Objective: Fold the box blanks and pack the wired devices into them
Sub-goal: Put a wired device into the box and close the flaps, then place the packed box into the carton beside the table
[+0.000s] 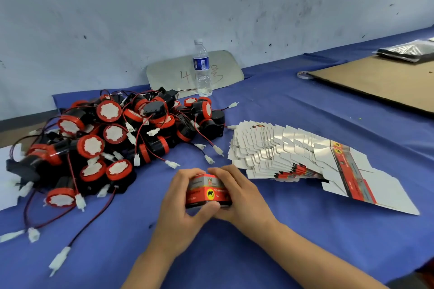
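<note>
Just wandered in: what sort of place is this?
Probably a small packing workshop: a heap of wired devices, a fanned stack of flat box blanks, and a box held in both hands.

Glossy printed card box blanks (305,157), matt blue cloth (281,253), clear plastic bottle (202,70), brown cardboard sheet (380,80).

We note a blue cloth (293,110) covering the table. A clear plastic water bottle (202,68) with a blue label stands upright near the wall (117,7), which is pale and scuffed. Just behind the bottle a grey rounded panel (173,73) leans against the wall, handwriting on it. At far right lies a brown cardboard sheet (380,82); a roll of tape (304,75) sits at its left corner, a stack of dark plastic bags (408,50) on its far end.
</note>
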{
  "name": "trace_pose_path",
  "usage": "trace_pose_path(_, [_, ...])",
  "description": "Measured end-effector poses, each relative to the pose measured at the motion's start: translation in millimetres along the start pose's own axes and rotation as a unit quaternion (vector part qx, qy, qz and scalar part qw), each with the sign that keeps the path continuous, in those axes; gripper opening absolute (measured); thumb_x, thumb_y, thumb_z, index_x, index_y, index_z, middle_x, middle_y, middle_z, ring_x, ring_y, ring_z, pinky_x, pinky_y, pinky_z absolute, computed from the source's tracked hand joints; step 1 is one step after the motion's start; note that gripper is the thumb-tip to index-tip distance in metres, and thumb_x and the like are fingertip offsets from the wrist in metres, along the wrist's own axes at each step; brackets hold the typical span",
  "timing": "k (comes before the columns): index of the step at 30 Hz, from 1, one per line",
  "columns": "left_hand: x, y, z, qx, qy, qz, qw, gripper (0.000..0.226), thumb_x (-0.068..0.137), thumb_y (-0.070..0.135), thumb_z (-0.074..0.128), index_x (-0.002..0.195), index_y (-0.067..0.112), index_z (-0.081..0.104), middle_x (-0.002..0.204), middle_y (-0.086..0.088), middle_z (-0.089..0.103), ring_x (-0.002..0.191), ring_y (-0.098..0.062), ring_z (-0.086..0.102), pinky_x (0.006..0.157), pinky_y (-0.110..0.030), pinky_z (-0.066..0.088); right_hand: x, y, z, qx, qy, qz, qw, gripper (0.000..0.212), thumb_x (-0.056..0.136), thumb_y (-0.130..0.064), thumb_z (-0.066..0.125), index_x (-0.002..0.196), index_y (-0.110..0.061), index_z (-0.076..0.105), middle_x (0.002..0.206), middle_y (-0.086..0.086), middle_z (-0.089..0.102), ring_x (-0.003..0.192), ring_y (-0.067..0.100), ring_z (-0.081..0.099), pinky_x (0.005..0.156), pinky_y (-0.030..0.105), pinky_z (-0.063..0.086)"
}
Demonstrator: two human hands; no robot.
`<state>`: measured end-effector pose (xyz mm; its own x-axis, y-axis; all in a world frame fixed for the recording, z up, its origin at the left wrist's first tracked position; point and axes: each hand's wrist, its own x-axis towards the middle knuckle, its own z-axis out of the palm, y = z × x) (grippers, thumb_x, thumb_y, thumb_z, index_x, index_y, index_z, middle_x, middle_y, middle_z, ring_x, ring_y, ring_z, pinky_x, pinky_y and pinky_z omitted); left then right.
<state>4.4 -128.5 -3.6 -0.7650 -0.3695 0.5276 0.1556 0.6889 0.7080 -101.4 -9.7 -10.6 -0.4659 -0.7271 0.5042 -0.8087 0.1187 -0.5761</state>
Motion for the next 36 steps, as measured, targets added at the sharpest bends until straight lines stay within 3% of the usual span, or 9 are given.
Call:
trace_pose_path(4, [-1.1,8.1,7.7,0.026,0.052,0.039,0.998,0.043,0.078,0.076,0.05,0.103,0.041,0.045,0.1,0.021,0.051,0.087,-0.003,0.057,0.067,-0.007,0.043,-3.5,-3.5,-0.4,0.017,-0.007,-0.019,1.0,0.068,0.073,-0.039,0.075,0.129,-0.006,0.054,0.114,0.007,0.056,0.094,0.019,0.058,0.079,0.037,0.052])
trace_pose_path(9, [-1.0,9.6,11.0,-0.016,0.11,0.007,0.994,0.027,0.078,0.052,0.054,0.104,0.053,0.048,0.099,0.024,0.056,0.083,-0.002,0.058,0.064,-0.012,0.045,-1.6,-6.9,-2.1,0.032,0.045,0.001,0.998,0.064,0.062,-0.045,0.081,0.107,-0.005,0.06,0.094,0.002,0.056,0.076,0.003,0.044,0.069,0.013,0.038])
trace_pose_path(18, [-3.6,-2.6,14.8,-0.069,0.09,-0.081,0.99,0.04,0.074,0.063,0.051,0.097,0.03,0.053,0.088,0.006,0.066,0.08,-0.009,0.065,0.063,-0.029,0.053,0.5,-1.7,0.9,0.015,0.025,0.043,0.999,0.062,0.057,-0.05,0.086,0.089,-0.009,0.054,0.082,-0.005,0.049,0.07,0.012,0.044,0.061,0.023,0.038])
trace_pose_path(24, [-2.5,3.7,14.3,-0.052,0.118,-0.073,0.989,0.038,0.07,0.062,0.054,0.1,0.038,0.055,0.098,0.024,0.062,0.084,-0.003,0.062,0.062,-0.012,0.047,0.7,-0.7,0.6,0.01,0.031,0.01,0.999,0.062,0.064,-0.049,0.083,0.103,-0.007,0.058,0.089,-0.004,0.05,0.073,0.007,0.044,0.065,0.017,0.037])
trace_pose_path(27, [-3.3,3.6,12.3,-0.04,0.112,-0.055,0.991,0.033,0.071,0.06,0.053,0.093,0.035,0.055,0.09,0.019,0.064,0.079,-0.005,0.063,0.059,-0.015,0.047,-0.8,0.1,2.6,0.012,0.029,-0.001,0.999,0.062,0.068,-0.051,0.079,0.108,-0.01,0.057,0.093,-0.004,0.053,0.076,0.008,0.048,0.067,0.02,0.042])
trace_pose_path(30, [-0.2,2.5,11.6,-0.039,0.117,-0.047,0.991,0.031,0.073,0.059,0.051,0.091,0.034,0.055,0.088,0.017,0.065,0.076,-0.004,0.063,0.057,-0.012,0.045,-1.7,1.6,4.4,0.044,0.02,0.018,0.999,0.064,0.068,-0.054,0.078,0.114,-0.018,0.053,0.097,-0.015,0.05,0.081,0.002,0.049,0.071,0.018,0.045])
trace_pose_path(33, [-1.9,-0.3,12.6,-0.091,0.099,-0.089,0.987,0.046,0.07,0.065,0.051,0.099,0.029,0.056,0.093,0.011,0.066,0.081,-0.009,0.064,0.064,-0.022,0.051,-3.0,2.4,4.9,0.055,0.024,0.041,0.997,0.065,0.068,-0.056,0.077,0.118,-0.025,0.05,0.104,-0.017,0.053,0.09,0.0,0.052,0.077,0.012,0.044])
trace_pose_path(36, [6.1,-1.0,15.9,-0.184,0.095,-0.131,0.969,0.072,0.072,0.075,0.053,0.116,0.018,0.048,0.112,0.008,0.058,0.103,-0.011,0.059,0.076,-0.017,0.051,-5.8,-0.5,-3.6,0.053,0.068,0.043,0.995,0.061,0.072,-0.046,0.079,0.119,-0.017,0.052,0.108,-0.008,0.055,0.09,-0.001,0.051,0.077,0.002,0.035])
